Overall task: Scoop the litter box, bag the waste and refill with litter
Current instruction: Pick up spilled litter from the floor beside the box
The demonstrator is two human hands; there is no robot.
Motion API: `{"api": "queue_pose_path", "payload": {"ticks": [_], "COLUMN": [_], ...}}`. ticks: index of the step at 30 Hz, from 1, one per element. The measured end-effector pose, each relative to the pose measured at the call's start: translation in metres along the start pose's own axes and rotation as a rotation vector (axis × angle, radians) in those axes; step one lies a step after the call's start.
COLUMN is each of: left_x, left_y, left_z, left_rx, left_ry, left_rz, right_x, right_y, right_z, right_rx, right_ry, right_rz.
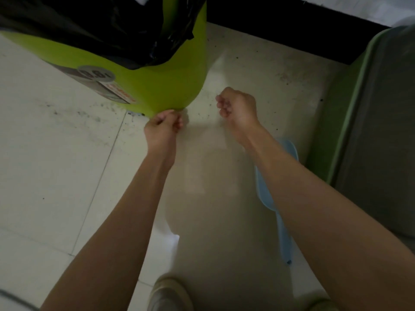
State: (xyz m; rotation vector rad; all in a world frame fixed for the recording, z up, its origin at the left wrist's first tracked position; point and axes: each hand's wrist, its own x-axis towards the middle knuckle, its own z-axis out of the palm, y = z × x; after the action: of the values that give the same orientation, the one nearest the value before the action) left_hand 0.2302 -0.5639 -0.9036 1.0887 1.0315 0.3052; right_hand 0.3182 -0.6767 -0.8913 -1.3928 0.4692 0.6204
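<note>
My left hand (162,129) and my right hand (238,106) are held apart above the floor, fingers curled. Each pinches the top edge of a thin translucent plastic bag (213,209), which hangs between them down towards my feet. A light blue litter scoop (284,239) lies on the floor beneath my right forearm, partly hidden by the arm and the bag. The green litter box (336,131) stands at the right edge, with grey litter (381,131) inside. What the bag holds cannot be seen.
A lime green waste bin (157,75) lined with a black bag (101,30) stands just beyond my left hand. Pale floor tiles (56,176) carry scattered litter grains near the bin. My shoe (168,295) shows at the bottom. A dark baseboard runs along the top.
</note>
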Motion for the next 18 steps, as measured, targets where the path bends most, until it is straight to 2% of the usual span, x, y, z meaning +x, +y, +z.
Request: {"api": "queue_pose_path", "payload": {"ticks": [2, 5, 7, 9, 11, 13, 18], "left_x": [-0.003, -0.001, 0.003, 0.002, -0.002, -0.004, -0.001], "left_y": [0.006, 0.004, -0.001, -0.004, -0.007, -0.011, -0.018], "left_z": [0.001, 0.004, 0.004, 0.003, 0.004, 0.006, 0.005], "left_rx": [-0.101, 0.250, 0.549, 0.802, 0.921, 0.935, 1.015], "left_ry": [-0.032, -0.032, -0.043, -0.069, -0.093, -0.095, -0.086], "left_rz": [-0.067, 0.001, 0.093, 0.218, 0.324, 0.381, 0.453], "right_x": [-0.005, -0.007, -0.006, -0.001, 0.004, 0.003, 0.001], "right_y": [-0.007, -0.007, -0.003, 0.005, 0.015, 0.022, 0.024], "right_z": [-0.001, -0.002, -0.001, -0.002, -0.004, -0.005, -0.005], "right_rx": [0.185, 0.111, -0.169, -0.622, -1.001, -1.120, -1.234], "right_ry": [-0.054, -0.150, -0.156, -0.125, -0.131, -0.146, -0.137], "right_rz": [0.057, 0.093, 0.061, -0.107, -0.296, -0.350, -0.522]}}
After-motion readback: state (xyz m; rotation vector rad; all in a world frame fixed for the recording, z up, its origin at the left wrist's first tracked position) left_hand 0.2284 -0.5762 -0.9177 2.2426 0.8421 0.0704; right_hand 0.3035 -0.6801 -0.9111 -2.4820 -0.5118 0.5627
